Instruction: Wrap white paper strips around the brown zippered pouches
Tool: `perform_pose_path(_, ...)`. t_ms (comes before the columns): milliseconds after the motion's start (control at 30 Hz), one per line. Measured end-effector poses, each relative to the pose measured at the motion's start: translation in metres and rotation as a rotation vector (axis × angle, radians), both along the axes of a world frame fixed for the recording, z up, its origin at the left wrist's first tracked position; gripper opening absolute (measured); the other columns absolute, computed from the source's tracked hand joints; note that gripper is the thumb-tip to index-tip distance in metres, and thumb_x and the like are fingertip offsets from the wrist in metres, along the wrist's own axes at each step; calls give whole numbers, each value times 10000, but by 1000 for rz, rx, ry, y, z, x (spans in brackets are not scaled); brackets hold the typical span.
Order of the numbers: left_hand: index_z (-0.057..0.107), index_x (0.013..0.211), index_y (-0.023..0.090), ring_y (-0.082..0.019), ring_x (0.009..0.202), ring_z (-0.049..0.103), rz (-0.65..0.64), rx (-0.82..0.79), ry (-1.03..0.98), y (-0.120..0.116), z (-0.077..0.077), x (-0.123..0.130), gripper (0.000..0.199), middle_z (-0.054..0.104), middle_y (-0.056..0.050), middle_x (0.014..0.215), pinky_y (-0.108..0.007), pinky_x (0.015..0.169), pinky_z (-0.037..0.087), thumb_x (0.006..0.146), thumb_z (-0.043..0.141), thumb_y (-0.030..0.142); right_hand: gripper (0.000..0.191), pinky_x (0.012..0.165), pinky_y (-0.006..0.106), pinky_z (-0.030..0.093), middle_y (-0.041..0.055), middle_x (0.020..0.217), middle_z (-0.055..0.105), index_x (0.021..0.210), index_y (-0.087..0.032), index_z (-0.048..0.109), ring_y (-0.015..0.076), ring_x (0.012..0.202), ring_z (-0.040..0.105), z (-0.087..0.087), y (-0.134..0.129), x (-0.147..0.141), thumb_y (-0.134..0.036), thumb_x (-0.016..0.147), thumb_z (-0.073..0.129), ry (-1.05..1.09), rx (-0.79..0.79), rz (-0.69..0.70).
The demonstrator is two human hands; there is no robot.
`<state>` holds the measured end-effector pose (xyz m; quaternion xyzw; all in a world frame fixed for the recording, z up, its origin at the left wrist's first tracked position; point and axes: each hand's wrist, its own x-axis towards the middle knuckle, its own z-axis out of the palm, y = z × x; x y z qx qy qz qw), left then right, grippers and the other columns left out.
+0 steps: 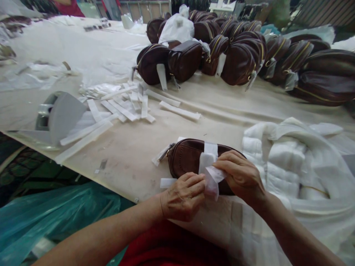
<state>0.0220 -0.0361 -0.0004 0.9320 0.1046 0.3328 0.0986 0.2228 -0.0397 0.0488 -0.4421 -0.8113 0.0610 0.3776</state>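
A dark brown zippered bag [187,157] lies on the table in front of me, its wrapped zipper pull pointing left. White wrapping [210,147] crosses its middle, with a small white padded piece [206,161] on top. Over the bag's right half, my right hand [240,173] pinches a thin translucent white sheet [212,183]. My left hand [186,196] is at the bag's near edge, its fingertips closed on the lower left of that same sheet. Beside the left wrist, a white strip [167,183] sticks out.
Loose white strips [124,107] lie at the left around a tape dispenser [59,116]. Several brown bags [185,61] stand in rows at the back. To the right is a plastic bag [332,177] of white padding [285,159]. Green plastic [69,218] hangs below the table edge.
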Motion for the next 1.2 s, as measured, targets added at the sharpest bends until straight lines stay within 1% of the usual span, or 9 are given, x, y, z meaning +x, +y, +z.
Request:
perform_pose_path(133,594,780,113,-240,1064,552,-7,11,-10,1,-6,-1,148,623,-126,1017,-363,905,467,776,446,121,163,637,270,473,27,728,612,745,-197,639,148,697,557,-14,9,3,-129,855,539,0,-103,-86)
perform_pose_path(267,592,799,104,-250,1091,540,-28,-7,22,1,-6,-3,136,610,-135,1029,-378,930,451,777,459,125,165,639,265,461,14,711,611,702,-205,643,142,680,551,-21,11,2,-241,857,596,-4,-164,-172)
perform_pose_path(400,558,722,117,-216,953,577,20,-102,42,1,12,2,130,601,-103,876,-341,839,488,814,468,137,207,632,252,448,9,686,600,672,-202,636,139,677,546,-24,12,0,-279,861,598,-10,-215,-204)
perform_pose_path(500,527,679,131,-175,787,563,129,-146,78,4,26,12,196,552,-63,747,-308,746,499,860,453,139,234,639,252,442,10,674,591,655,-198,630,140,676,536,-27,12,0,-289,867,589,11,-242,-197)
perform_pose_path(567,582,814,91,-198,850,563,200,-79,105,8,30,19,169,580,-97,847,-330,776,498,878,429,126,242,649,259,441,13,682,596,655,-198,630,143,681,536,-28,12,0,-296,871,580,33,-253,-198)
perform_pose_path(667,591,995,17,-257,991,552,226,77,172,13,25,26,231,587,-166,1022,-388,880,476,884,411,111,259,649,263,437,12,674,596,647,-198,619,146,677,541,-29,13,0,-302,878,563,57,-274,-213)
perform_pose_path(833,614,923,65,-283,1074,545,229,143,234,14,13,26,189,591,-163,1088,-450,959,434,888,450,152,253,608,248,420,-11,629,562,626,-199,583,132,624,537,-29,14,0,-307,855,586,96,-289,-266)
perform_pose_path(1067,600,996,49,-291,1215,486,273,143,233,10,14,27,242,551,-209,1228,-459,1046,373,916,415,183,204,659,271,433,3,685,621,692,-211,629,152,667,574,-33,15,-2,-351,835,593,156,-324,-416)
perform_pose_path(1200,587,945,60,-325,1266,439,277,130,248,10,15,28,193,515,-236,1278,-473,1057,360,899,448,185,257,675,291,440,14,707,640,682,-216,630,163,672,584,-35,19,-2,-425,824,584,192,-366,-471)
